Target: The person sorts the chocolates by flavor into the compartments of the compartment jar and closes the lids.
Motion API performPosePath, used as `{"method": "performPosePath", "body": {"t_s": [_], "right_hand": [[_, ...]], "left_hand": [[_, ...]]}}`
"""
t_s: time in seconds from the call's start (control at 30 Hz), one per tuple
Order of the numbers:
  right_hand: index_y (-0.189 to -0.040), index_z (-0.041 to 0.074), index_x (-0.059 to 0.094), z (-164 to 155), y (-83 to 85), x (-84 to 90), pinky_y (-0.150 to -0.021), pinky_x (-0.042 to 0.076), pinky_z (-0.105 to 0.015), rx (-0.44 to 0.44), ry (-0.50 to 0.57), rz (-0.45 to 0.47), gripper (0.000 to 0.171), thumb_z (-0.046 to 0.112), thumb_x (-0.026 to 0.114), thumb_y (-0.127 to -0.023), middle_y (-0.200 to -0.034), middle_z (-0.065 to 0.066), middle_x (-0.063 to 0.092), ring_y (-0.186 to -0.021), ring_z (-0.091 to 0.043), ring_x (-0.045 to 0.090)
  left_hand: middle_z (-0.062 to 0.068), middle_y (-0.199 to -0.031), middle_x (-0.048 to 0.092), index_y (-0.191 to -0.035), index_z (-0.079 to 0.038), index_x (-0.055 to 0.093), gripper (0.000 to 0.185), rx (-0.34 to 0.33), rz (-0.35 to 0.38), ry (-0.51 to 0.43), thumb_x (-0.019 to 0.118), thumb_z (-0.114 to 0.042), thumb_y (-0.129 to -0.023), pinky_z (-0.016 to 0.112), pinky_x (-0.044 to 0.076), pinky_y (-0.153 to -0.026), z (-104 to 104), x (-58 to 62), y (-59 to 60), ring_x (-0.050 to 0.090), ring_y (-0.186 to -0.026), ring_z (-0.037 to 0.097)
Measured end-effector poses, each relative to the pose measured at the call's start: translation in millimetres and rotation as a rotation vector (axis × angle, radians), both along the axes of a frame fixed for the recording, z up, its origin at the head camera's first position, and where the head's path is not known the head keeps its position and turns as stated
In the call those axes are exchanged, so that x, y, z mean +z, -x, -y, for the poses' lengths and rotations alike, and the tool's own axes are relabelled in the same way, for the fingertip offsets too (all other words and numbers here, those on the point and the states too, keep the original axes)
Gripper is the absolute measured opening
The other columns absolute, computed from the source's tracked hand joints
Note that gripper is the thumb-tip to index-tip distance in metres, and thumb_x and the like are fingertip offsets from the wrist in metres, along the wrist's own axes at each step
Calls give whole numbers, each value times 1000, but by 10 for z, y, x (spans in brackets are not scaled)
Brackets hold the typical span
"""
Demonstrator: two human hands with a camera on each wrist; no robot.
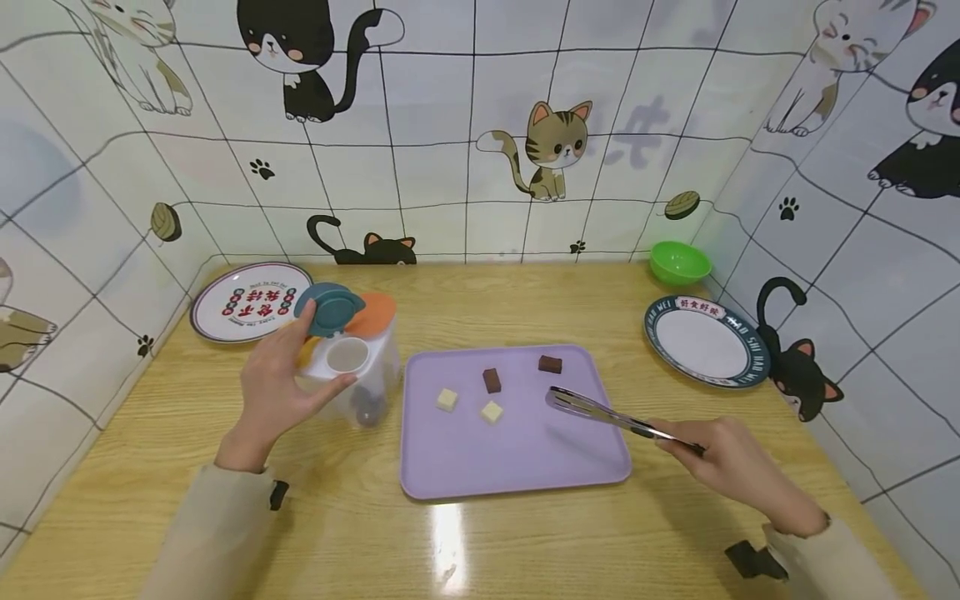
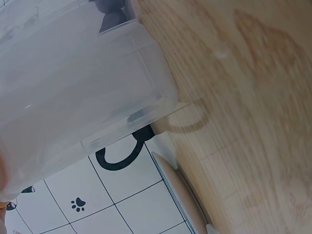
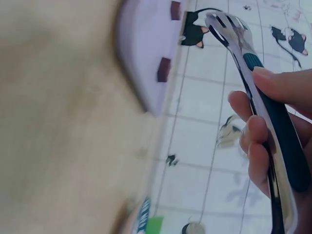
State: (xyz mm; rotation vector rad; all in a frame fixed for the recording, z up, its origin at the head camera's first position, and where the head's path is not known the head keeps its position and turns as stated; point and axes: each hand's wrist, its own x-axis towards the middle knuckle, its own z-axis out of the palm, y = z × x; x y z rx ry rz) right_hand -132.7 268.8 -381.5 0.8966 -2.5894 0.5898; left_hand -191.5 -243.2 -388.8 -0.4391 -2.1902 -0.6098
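At the left, my left hand (image 1: 281, 383) grips a clear plastic container (image 1: 386, 362) with coloured flip lids, its thumb across the near side. The blue lid (image 1: 330, 308) stands raised by the fingertips, baring a round white opening (image 1: 347, 355); an orange lid (image 1: 375, 315) lies beside it. Something dark shows through the container's lower wall. My right hand (image 1: 731, 462) holds metal tongs (image 1: 592, 407) with dark grips, the tips over the purple tray (image 1: 517, 458) with nothing between them. On the tray lie two brown blocks (image 1: 491, 381) and two cream cubes (image 1: 447, 399).
Behind the container lies an oval plate (image 1: 225, 321) with red lettering. At the right are a blue-rimmed plate (image 1: 705, 342) and a green bowl (image 1: 678, 262). Cat-patterned walls (image 1: 435, 175) enclose the wooden table (image 1: 337, 517) at the back and sides.
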Motion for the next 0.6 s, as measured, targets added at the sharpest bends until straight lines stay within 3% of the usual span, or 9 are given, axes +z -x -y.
{"method": "performPosePath", "body": {"t_s": [0.27, 0.4, 0.6], "right_hand": [[-95, 6, 70, 478, 426, 257, -38, 24, -5, 174, 77, -47, 29, 0, 72, -67, -64, 7, 64, -43, 14, 28], [-95, 6, 70, 772, 583, 400, -38, 24, -6, 241, 76, -55, 27, 2, 71, -69, -62, 6, 64, -40, 13, 27], [-100, 6, 69, 1310, 758, 576, -38, 22, -9, 335, 84, -39, 25, 9, 68, -75, -71, 0, 69, -37, 8, 23]], "left_hand": [[14, -103, 63, -137, -20, 35, 94, 15, 61, 14, 52, -75, -62, 42, 40, -75, 45, 19, -32, 54, -94, 30], [13, -99, 63, -137, -20, 35, 94, 14, 55, 24, 53, -73, -63, 42, 41, -77, 33, 24, -22, 55, -95, 30], [13, -101, 63, -137, -20, 36, 94, 19, 47, -2, 52, -75, -62, 43, 41, -78, 6, 17, -20, 54, -97, 30]]}}
